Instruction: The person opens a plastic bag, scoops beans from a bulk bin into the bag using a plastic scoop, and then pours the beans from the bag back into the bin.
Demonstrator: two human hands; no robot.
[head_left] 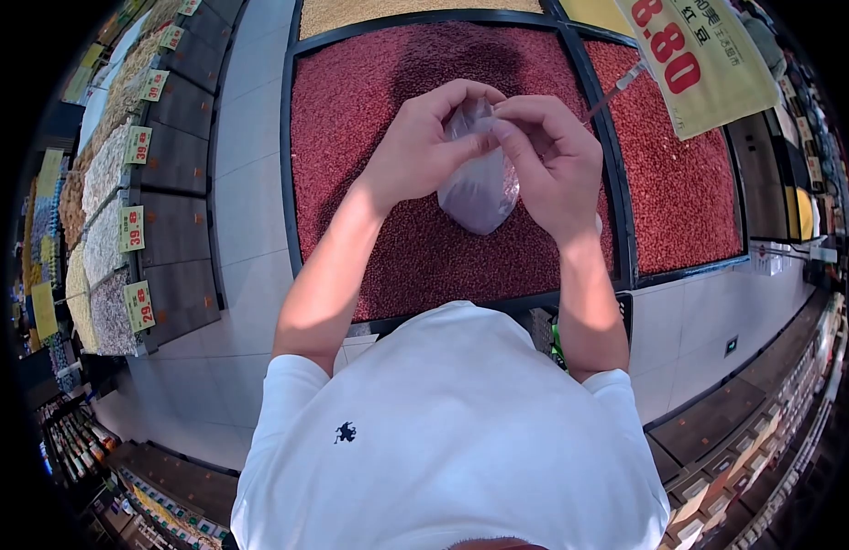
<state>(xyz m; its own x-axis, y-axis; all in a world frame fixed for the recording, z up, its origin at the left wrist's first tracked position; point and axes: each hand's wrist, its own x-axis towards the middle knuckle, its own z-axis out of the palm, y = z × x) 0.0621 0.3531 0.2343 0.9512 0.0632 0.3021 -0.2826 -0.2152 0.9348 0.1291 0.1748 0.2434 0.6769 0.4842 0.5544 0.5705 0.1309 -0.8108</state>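
A thin, see-through plastic bag [479,200] hangs from both hands above a bin of dark red beans [415,266]. On the left side of its gathered top, my left hand [429,142] pinches the plastic between thumb and fingers. Opposite it, my right hand [555,156] pinches the top edge too, its fingers curled and close to the left fingertips. The bag's lower part bulges and looks purplish; whether beans are inside or only show through, I cannot tell. Shadow falls over part of the beans.
At the right, another bin holds brighter red beans [672,165], with a price sign [704,64] on a stick leaning over it. A pale grain bin [397,11] lies behind. Left across the tiled aisle [252,174] stand bins with price tags [131,229].
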